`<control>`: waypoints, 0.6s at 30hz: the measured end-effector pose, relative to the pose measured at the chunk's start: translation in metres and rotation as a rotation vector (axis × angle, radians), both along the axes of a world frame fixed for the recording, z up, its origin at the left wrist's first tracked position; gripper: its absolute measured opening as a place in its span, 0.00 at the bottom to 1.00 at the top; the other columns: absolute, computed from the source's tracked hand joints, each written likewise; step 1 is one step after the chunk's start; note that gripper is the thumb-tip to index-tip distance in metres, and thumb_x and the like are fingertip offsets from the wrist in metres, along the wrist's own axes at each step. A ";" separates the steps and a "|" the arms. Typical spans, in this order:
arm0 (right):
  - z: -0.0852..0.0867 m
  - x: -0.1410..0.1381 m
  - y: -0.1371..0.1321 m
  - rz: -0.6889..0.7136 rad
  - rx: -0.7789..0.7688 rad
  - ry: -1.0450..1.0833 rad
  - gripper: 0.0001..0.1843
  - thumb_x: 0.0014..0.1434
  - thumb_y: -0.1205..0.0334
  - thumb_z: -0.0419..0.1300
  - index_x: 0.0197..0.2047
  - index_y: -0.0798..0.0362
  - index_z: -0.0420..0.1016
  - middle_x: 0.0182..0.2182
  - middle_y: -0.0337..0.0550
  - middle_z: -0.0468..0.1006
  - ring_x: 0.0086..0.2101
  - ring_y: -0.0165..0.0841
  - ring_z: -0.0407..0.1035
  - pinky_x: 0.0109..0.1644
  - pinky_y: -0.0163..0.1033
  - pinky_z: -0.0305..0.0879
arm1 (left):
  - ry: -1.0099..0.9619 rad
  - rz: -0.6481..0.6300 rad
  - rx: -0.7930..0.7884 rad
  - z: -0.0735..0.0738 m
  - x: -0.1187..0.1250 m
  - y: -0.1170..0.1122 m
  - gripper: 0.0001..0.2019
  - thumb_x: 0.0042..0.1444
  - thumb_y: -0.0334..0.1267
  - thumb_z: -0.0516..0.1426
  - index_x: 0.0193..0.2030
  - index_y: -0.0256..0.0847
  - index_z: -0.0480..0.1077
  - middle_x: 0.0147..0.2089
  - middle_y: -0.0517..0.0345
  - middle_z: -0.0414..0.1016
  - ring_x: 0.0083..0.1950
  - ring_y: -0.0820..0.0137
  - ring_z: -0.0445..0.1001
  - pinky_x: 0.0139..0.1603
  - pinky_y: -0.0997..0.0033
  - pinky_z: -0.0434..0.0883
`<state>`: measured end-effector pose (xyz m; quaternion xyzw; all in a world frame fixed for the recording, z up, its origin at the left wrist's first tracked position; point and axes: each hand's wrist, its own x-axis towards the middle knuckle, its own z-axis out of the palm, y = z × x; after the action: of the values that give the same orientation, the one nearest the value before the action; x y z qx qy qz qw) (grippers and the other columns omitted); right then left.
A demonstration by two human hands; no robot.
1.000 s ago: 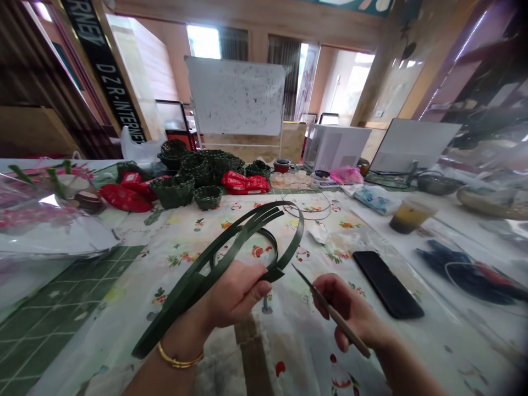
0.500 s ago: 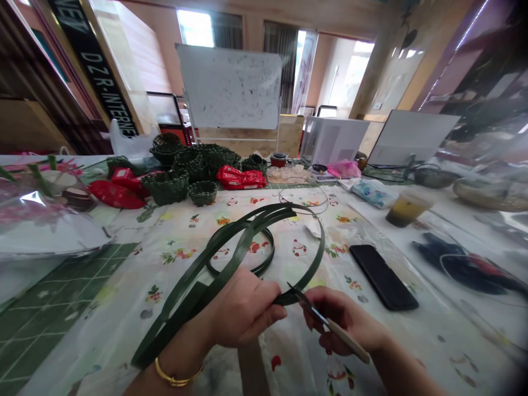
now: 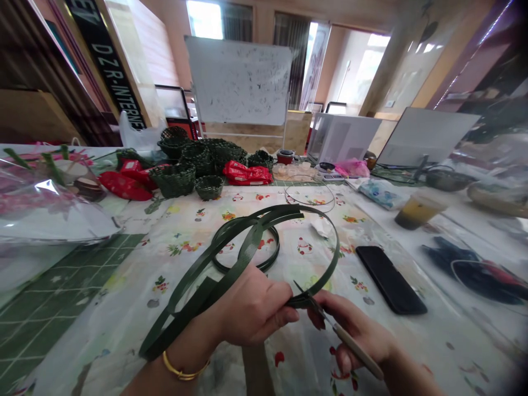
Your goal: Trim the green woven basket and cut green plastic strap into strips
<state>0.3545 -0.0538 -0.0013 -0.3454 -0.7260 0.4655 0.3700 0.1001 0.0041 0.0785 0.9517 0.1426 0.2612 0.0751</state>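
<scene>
My left hand is closed around long flat dark green strips, which loop forward over the tablecloth and back over my wrist. One strip curves round on the right to the gap between my hands. My right hand grips a small knife with a pale wooden handle. Its thin blade points up and left, lying across the strip beside my left fingertips. Whether the edge has entered the strip is too small to tell. A separate coil of dark green strip rests on the cloth behind my left hand.
A black phone lies right of my hands. Beyond it stand a cup of yellowish drink and a tissue pack. Dark green woven baskets and red packets line the back. Clear plastic wrapping is at left.
The whole view has shifted, so the scene and both hands sit slightly further right. Both hands keep nearly the same hold, with the knife still at the strip.
</scene>
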 end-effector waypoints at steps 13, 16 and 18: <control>0.004 -0.009 -0.003 -0.097 0.163 -0.146 0.20 0.54 0.66 0.62 0.51 0.48 0.73 0.26 0.36 0.71 0.25 0.28 0.65 0.29 0.34 0.64 | 0.014 0.006 -0.046 0.001 -0.003 0.002 0.18 0.66 0.44 0.43 0.27 0.40 0.59 0.19 0.62 0.59 0.19 0.73 0.53 0.23 0.67 0.47; 0.007 -0.011 -0.002 -0.084 0.216 -0.172 0.21 0.54 0.70 0.59 0.51 0.49 0.72 0.23 0.34 0.69 0.21 0.26 0.62 0.26 0.32 0.62 | 0.003 0.000 -0.109 0.002 -0.005 0.004 0.17 0.65 0.44 0.45 0.27 0.41 0.58 0.19 0.64 0.56 0.20 0.74 0.51 0.24 0.67 0.47; 0.006 -0.013 -0.001 -0.080 0.286 -0.150 0.24 0.54 0.72 0.58 0.54 0.48 0.70 0.23 0.33 0.69 0.21 0.26 0.62 0.26 0.32 0.62 | -0.004 -0.010 -0.145 0.003 -0.006 0.005 0.17 0.66 0.44 0.45 0.27 0.41 0.58 0.19 0.63 0.56 0.21 0.74 0.51 0.24 0.68 0.48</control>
<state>0.3418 -0.0552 0.0045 -0.3518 -0.7961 0.3151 0.3783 0.0944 0.0090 0.0813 0.9440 0.1564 0.2515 0.1453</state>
